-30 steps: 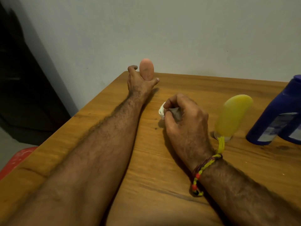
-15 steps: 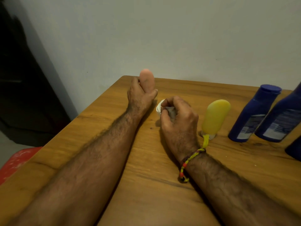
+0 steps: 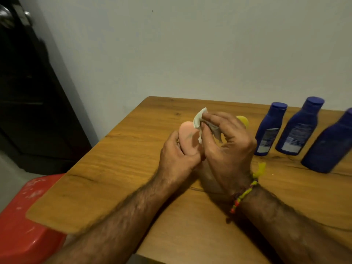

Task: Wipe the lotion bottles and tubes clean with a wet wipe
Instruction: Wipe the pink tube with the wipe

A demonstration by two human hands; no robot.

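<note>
Now the left hand (image 3: 176, 159) holds the pink tube (image 3: 187, 139) over the desk (image 3: 114, 168), its rounded end pointing up and away. The right hand (image 3: 228, 147) pinches the wet wipe (image 3: 199, 117) just right of the tube, touching its top. Three blue bottles (image 3: 297, 128) stand far right, caps on.

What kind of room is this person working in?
Probably a room in a home. A wooden table stands in a corner against a plain pale wall, beside a dark door, with a red plastic stool next to it.
</note>
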